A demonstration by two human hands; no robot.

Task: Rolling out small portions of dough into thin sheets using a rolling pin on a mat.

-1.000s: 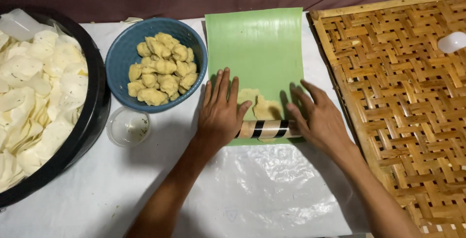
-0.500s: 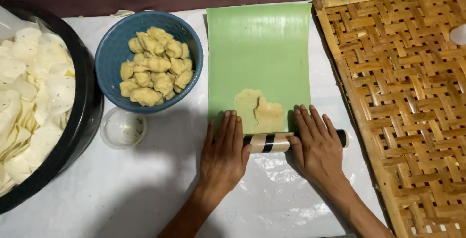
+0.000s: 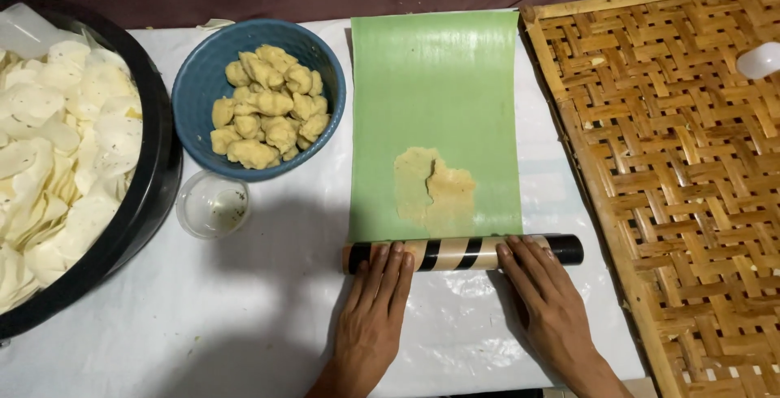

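From the head camera, both hands lay flat and open, palms down, on a striped rolling pin point(image 3: 463, 253) that sat crosswise at the near edge of a green sheet point(image 3: 435, 89). The left hand point(image 3: 374, 317) pressed its fingertips on the pin's left part; the right hand point(image 3: 552, 309) pressed its fingers on the right part, just short of the black end. Neither hand was clenched or wrapped around the pin.

A flattened piece of yellowish dough point(image 3: 435, 191) lay on the green sheet just beyond the pin, thin and uneven, with a split down its middle. The sheet rested on a white covered table point(image 3: 244, 317).

To the left of the sheet stood a blue bowl point(image 3: 195, 81) holding lumps of the same dough. A small clear cup point(image 3: 211, 203) sat just in front of the bowl. Further left, a large black tub point(image 3: 154, 195) held many thin white discs. On the right lay a woven bamboo tray point(image 3: 674, 187), with a small white object point(image 3: 760, 61) near its far edge.
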